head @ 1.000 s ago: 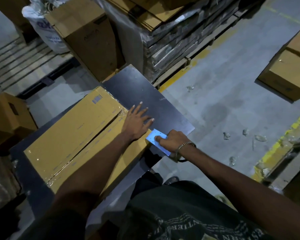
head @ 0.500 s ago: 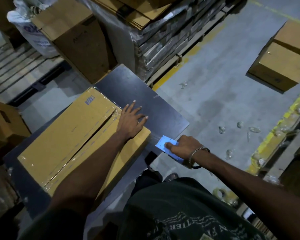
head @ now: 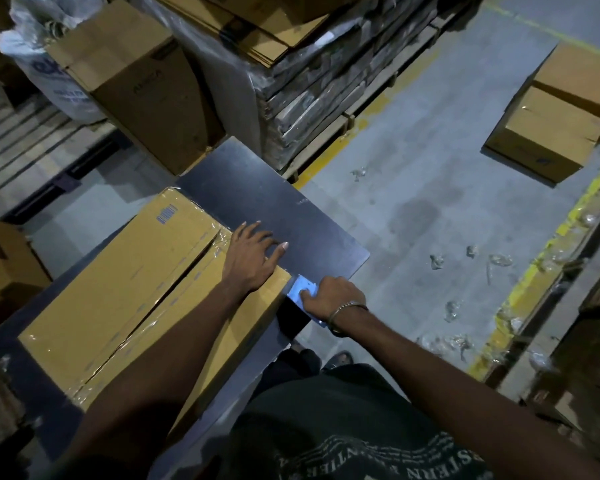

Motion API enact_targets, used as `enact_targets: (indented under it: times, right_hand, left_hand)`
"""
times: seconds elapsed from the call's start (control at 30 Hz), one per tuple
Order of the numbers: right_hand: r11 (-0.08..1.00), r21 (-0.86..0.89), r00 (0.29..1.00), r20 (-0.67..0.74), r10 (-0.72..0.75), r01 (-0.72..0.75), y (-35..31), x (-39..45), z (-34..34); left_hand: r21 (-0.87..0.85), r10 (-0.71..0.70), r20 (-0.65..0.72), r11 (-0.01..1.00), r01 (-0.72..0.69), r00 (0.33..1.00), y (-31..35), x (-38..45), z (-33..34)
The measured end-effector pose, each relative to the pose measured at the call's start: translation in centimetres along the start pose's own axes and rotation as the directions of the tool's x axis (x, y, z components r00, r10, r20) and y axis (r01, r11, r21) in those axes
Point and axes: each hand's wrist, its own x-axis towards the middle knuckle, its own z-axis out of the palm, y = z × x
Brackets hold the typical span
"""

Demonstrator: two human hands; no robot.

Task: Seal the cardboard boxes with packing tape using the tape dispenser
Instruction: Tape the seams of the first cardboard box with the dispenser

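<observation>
The dark counter [head: 291, 216] carries one long cardboard box [head: 118, 292], its flaps shut and a clear strip of packing tape [head: 174, 299] already glinting down the centre seam. The box's long axis runs away from the right grip, up and to the left across the counter, so the end face nearest the person's right side is the end that matters now.

The left hand [head: 252, 258] lies flat on the top of the box at that near end — fingers straight and spread, the tips reaching past the box edge over the bare counter, pressing rather than holding. The right hand [head: 329, 296] is closed round the light-blue tape dispenser [head: 303, 289], fingers curled over its body, and holds it just beside the lower corner of the box's end face; whether the blade touches the cardboard cannot be told from here.

Judging by this, the tape run is at its tail: the dispenser sits just off the end of the seam, slightly to the near side of it, and the right hand is the nearer one to finish. The next move likely turns on drawing the dispenser down that end face and tearing the tape — while the left hand pins the flap
</observation>
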Motion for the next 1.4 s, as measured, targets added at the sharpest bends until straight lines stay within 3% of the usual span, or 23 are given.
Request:
enact_targets:
  times: [0.4,0.6,0.77,0.97,1.07,1.13,1.23,1.4]
  right_hand:
    - [0.978,0.172,0.993,0.017,0.117,-0.119,0.8,1.1,2.2]
    - [0.884,0.411,0.968,0.204,0.148,-0.222,2.1,2.4,2.4]
    - [0.812,0.508,0.951,0.257,0.174,-0.286,2.9,3.3,2.7]
    - [0.943,0.273,0.981,0.091,0.173,-0.192,4.8,4.6,2.7]
    - [0.996,-0.015,0.994,-0.074,0.084,-0.085,5.0,5.6,2.4]
    - [0.986,-0.167,0.986,-0.168,0.0,-0.028,4.8,6.6,2.2]
    - [0.971,-0.234,0.947,-0.296,-0.124,0.054,4.3,8.8,2.5]
    - [0.922,-0.357,0.928,-0.274,-0.254,0.147,3.8,12.4,4.7]
  left_hand:
    - [-0.008,-0.014,-0.066,1.0,0.013,0.998,0.4,-0.2,0.0]
    - [-0.013,-0.011,-0.04,1.0,0.011,0.999,0.2,-0.1,0.1]
    - [-0.017,-0.01,-0.023,1.0,0.01,1.0,0.2,0.0,-0.2]
    - [-0.031,0.003,-0.023,1.0,-0.003,1.0,0.2,-0.2,-0.7]
    - [-0.037,0.002,-0.025,0.999,-0.003,1.0,0.2,-0.2,-0.7]
    - [-0.045,0.006,-0.025,0.999,-0.007,1.0,0.1,-0.2,-0.7]
    - [-0.052,0.007,-0.021,0.999,-0.008,1.0,0.1,-0.3,-0.7]
    - [-0.062,0.0,-0.003,0.998,0.0,1.0,0.1,-0.3,-0.6]
